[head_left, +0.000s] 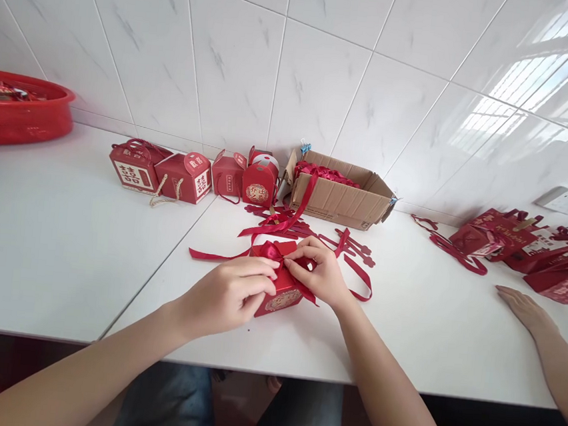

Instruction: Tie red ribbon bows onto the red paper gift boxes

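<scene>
A small red gift box [279,301] with a gold emblem on its front sits before me on the white table. A red ribbon bow [270,251] lies on its top, and a loose tail hangs over the front right edge. From the left, my left hand [233,293] pinches the bow's left loop, fingers bent over the box. My right hand [322,270] comes in from the other side, thumb and forefinger closed on the ribbon near the knot. Fingers partly cover the knot. Longer ribbon ends spread out on both sides of the box.
Behind stands a cardboard box [338,201] filled with red ribbon. Flat dark-red strips [361,248] lie before it. Several red gift boxes [184,176] line the wall; more boxes [567,270] stand at right, near another person's hand [526,308]. A red basin [19,117] is at far left.
</scene>
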Demonstrator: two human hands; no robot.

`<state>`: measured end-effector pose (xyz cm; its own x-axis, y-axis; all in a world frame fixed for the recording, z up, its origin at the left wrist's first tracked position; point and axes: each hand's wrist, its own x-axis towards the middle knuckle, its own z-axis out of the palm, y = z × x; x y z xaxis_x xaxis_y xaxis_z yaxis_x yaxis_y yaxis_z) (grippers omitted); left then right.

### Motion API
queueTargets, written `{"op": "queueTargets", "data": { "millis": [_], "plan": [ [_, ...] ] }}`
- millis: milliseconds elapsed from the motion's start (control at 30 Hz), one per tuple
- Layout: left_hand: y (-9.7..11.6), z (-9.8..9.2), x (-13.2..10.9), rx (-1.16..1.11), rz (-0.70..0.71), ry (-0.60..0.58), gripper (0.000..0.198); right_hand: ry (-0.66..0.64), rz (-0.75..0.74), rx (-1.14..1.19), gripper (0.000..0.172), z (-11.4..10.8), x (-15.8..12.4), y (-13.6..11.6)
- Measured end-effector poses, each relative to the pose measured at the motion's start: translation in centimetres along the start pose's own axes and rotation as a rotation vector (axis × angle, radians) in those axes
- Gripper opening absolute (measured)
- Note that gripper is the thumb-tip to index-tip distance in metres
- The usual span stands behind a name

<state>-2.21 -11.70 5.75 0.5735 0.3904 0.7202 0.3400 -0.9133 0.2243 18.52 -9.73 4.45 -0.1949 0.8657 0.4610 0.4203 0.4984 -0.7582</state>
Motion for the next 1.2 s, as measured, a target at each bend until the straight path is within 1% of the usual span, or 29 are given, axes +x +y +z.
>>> {"op": "queueTargets", "data": {
  "millis": [67,133,233,333,433,567,700,867,933,1000,1067,1100,1133,1167,1200],
  "plan": [
    [0.4,0.0,0.2,-0.012,-0.009,-0.036,0.021,-0.003,0.003,0.002,0.008,-0.1,0.0,0.0],
    [0.8,0.1,0.4,-0.013,-0.029,-0.035,0.015,-0.002,0.003,0.001,0.007,-0.1,0.0,0.0],
    [0.9,0.3,0.6,0.041,-0.052,0.012,0.012,0.003,-0.004,-0.005,0.006,-0.1,0.0,0.0],
    [0.8,0.6,0.5,0.086,-0.060,0.057,0.019,0.016,-0.002,-0.005,0.006,0.0,0.0,0.0],
    [0.8,0.5,0.4,0.079,-0.001,0.041,0.024,0.024,0.000,-0.003,0.006,0.1,0.1,0.1],
    [1.0,0.0,0.6,0.080,0.142,0.001,0.024,0.034,-0.002,-0.009,0.006,0.3,0.0,0.1],
    [1.1,-0.2,0.7,0.146,0.270,-0.025,0.024,0.036,0.007,-0.012,0.006,0.4,0.0,0.0],
    [1.0,0.4,0.3,0.223,0.279,-0.068,0.024,0.048,0.014,-0.029,0.007,0.4,0.0,0.1],
    [0.9,0.3,-0.1,0.181,0.270,-0.084,0.020,0.056,0.022,-0.026,0.007,0.4,0.0,0.1],
    [0.6,-0.2,-0.5,0.052,0.201,-0.103,0.012,0.059,0.032,-0.016,0.008,0.3,0.0,0.1],
    [-0.1,-0.9,-0.4,-0.131,0.050,-0.081,0.028,0.052,0.035,-0.002,0.009,0.2,0.0,0.1],
    [-0.6,-1.2,-0.2,-0.215,-0.054,-0.043,0.035,0.044,0.036,0.008,0.011,0.0,0.0,0.0],
    [-1.1,-1.6,0.2,-0.278,-0.184,0.001,0.038,0.031,0.038,0.024,0.014,-0.3,0.0,0.0],
    [-1.8,-1.8,0.6,-0.310,-0.337,0.044,0.039,0.012,0.041,0.046,0.019,-0.7,0.0,0.0],
    [-2.5,-2.0,1.2,-0.291,-0.485,0.058,0.035,-0.005,0.047,0.070,0.024,-1.1,0.0,0.1]
  ]
}}
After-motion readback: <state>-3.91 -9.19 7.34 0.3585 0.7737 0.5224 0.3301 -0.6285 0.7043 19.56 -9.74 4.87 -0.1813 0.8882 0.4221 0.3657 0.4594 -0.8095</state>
